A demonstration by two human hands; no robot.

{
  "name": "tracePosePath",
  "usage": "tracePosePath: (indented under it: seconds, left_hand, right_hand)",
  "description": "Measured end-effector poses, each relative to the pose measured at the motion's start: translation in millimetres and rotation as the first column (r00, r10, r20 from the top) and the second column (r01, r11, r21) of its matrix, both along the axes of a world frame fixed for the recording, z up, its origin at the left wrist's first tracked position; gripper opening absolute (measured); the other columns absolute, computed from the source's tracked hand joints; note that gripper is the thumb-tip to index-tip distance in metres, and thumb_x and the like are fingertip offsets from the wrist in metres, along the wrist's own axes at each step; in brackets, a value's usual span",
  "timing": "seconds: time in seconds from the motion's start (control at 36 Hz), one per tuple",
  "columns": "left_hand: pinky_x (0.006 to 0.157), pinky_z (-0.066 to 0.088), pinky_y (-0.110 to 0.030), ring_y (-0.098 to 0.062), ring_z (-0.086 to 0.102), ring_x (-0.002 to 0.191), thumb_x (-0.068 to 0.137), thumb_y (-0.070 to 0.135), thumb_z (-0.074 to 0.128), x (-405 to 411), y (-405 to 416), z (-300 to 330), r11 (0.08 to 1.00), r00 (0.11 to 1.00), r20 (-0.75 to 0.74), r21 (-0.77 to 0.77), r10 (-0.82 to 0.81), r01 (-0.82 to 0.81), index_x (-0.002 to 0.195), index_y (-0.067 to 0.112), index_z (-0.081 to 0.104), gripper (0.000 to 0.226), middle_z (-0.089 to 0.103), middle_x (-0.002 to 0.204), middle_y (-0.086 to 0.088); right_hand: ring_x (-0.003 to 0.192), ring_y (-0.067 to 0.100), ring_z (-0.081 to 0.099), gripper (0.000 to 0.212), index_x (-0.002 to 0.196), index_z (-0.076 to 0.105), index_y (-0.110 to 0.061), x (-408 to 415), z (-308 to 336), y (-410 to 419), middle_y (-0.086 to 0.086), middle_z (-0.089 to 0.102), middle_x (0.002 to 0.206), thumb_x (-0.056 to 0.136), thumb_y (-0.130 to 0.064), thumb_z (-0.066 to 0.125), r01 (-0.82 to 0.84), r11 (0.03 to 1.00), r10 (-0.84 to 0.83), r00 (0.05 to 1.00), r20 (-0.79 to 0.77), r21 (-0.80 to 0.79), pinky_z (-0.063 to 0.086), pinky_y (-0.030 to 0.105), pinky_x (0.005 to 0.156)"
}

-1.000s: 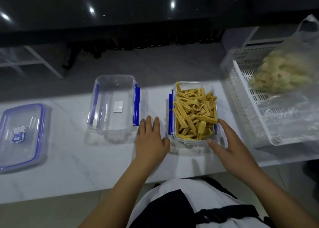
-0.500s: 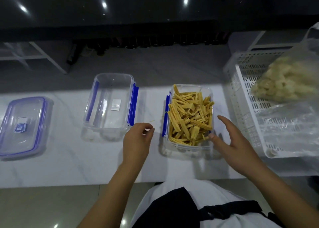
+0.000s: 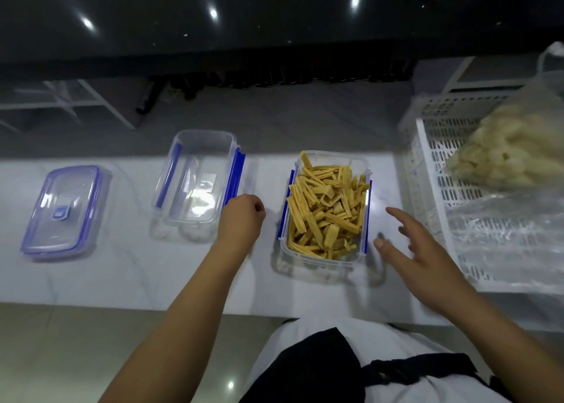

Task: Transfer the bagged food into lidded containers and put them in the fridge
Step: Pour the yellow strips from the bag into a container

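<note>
- While both hands hover over the counter (image 3: 122,274), the left hand (image 3: 242,216) is a loosely curled fist w/ nothing visible in its grip, just beside the empty box (image 3: 195,186).
- Right hand (image 3: 418,250): fingers spread, grip open, near the full box (image 3: 326,210), not touching.
- Full box holds yellow strips (image 3: 323,207), no lid on.
- Lid (image 3: 64,210) lies far left.
- Bag (image 3: 512,149) of pale food sits in the white basket (image 3: 427,195), right.
</note>
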State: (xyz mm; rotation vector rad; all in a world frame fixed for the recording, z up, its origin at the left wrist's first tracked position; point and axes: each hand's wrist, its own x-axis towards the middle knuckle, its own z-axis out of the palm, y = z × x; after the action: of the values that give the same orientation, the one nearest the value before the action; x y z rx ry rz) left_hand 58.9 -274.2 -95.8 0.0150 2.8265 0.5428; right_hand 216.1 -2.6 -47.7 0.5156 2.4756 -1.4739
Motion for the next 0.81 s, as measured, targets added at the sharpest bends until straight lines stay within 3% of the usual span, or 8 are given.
tracePosePath:
  seconds: [0.11,0.31,0.5,0.64,0.81]
  left_hand:
    - [0.076,0.051,-0.032,-0.025,0.067,0.084,0.1,0.015,0.056,-1,5,-1,0.996,0.999,0.024,-0.085,-0.029,0.031,0.098,0.006,0.071,0.018,0.071,0.092,-0.009]
    - [0.078,0.057,-0.036,-0.027,0.066,0.085,0.103,0.013,0.05,4,9,7,0.974,0.993,0.066,-0.196,-0.103,0.114,0.103,0.004,0.065,0.018,0.066,0.101,-0.012]
    - [0.07,0.047,-0.025,-0.015,0.061,0.08,0.102,0.018,0.054,23,12,38,0.998,0.999,0.011,0.044,-0.052,0.052,0.1,0.016,0.062,0.009,0.066,0.097,0.0]
    - [0.068,0.051,-0.019,-0.006,0.059,0.077,0.1,0.022,0.059,47,20,62,0.975,0.994,0.013,0.194,-0.112,0.108,0.096,0.027,0.057,0.007,0.061,0.092,0.011]
    - [0.074,0.055,-0.032,-0.006,0.058,0.081,0.1,0.027,0.057,71,39,64,0.933,0.958,-0.016,0.223,-0.286,0.282,0.101,0.028,0.064,0.007,0.057,0.095,0.014]
  right_hand:
    - [0.14,0.007,0.034,0.07,0.144,0.032,-0.052,2,-1,6,-0.017,0.034,0.155,0.079,-0.069,0.051,-0.018,1.0,0.018,1.0,0.0,-0.002,0.035,0.043,0.113]
    - [0.138,0.007,0.036,0.072,0.146,0.033,-0.049,3,0,7,-0.018,0.034,0.155,0.079,-0.067,0.051,-0.038,0.999,0.038,0.999,0.003,-0.034,0.037,0.041,0.11]
    - [0.138,0.006,0.036,0.071,0.147,0.033,-0.046,2,-2,9,-0.019,0.033,0.154,0.081,-0.065,0.052,-0.048,0.998,0.049,0.999,0.005,-0.038,0.036,0.04,0.112]
    - [0.133,0.002,0.036,0.073,0.147,0.034,-0.046,2,-4,7,-0.021,0.034,0.149,0.079,-0.067,0.051,-0.047,0.998,0.047,0.999,0.012,-0.046,0.036,0.034,0.106]
    - [0.132,0.004,0.038,0.076,0.148,0.035,-0.041,1,-2,2,-0.018,0.036,0.15,0.077,-0.066,0.05,-0.045,0.998,0.046,0.999,0.023,-0.047,0.037,0.033,0.104]
